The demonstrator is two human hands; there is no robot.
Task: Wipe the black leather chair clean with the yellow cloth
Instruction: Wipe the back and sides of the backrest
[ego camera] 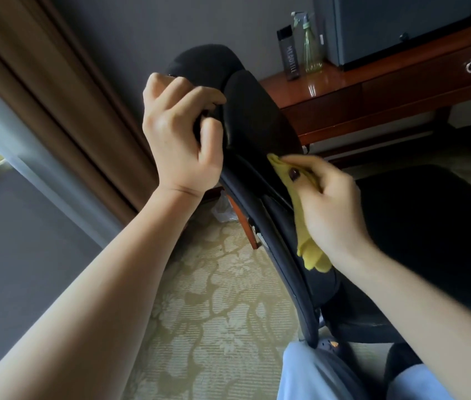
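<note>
The black leather chair [260, 122] stands before me, seen from behind its backrest, with the seat [430, 226] at the right. My left hand [179, 134] grips the left edge of the backrest just under the headrest. My right hand [326, 203] holds the bunched yellow cloth [303, 226] and presses its top end against the front face of the backrest near the middle. The cloth's loose end hangs down beside my wrist.
A polished wooden desk [372, 90] stands behind the chair with a dark bottle [289, 53], a green spray bottle [312, 44] and a grey box [387, 27] on it. Brown curtains [64, 105] hang at the left. Patterned carpet [214, 313] lies below; my knees [329, 373] show at the bottom.
</note>
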